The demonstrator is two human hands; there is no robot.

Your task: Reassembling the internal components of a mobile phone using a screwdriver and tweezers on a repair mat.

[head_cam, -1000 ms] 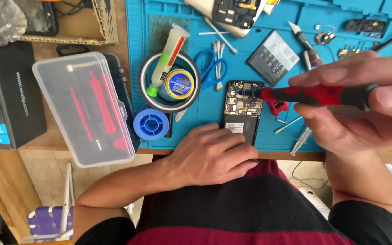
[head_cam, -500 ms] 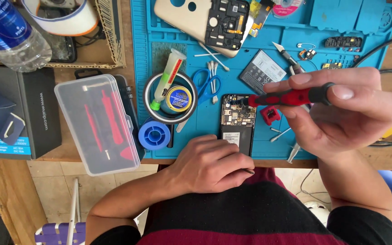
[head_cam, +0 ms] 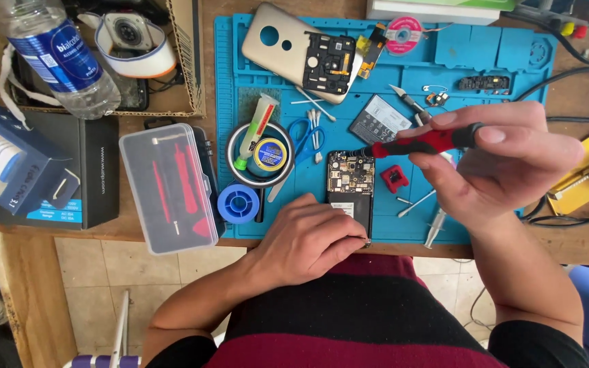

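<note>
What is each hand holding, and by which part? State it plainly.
Right hand: red-and-black screwdriver, fingers pinching its handle end. Left hand: presses down the near end of the opened black phone.

A clear plastic tool case [head_cam: 169, 185] lies left of the blue mat [head_cam: 499, 54], below a water bottle [head_cam: 59, 58].

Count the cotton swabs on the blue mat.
About 5: two crossed swabs below the gold phone back cover, and about three swabs bunched upright beside the blue scissors. Others may be hidden under the hands.

A worn wooden workbench [head_cam: 172, 235] stands over a pale tiled floor [head_cam: 90, 266] — soft, even light.
</note>
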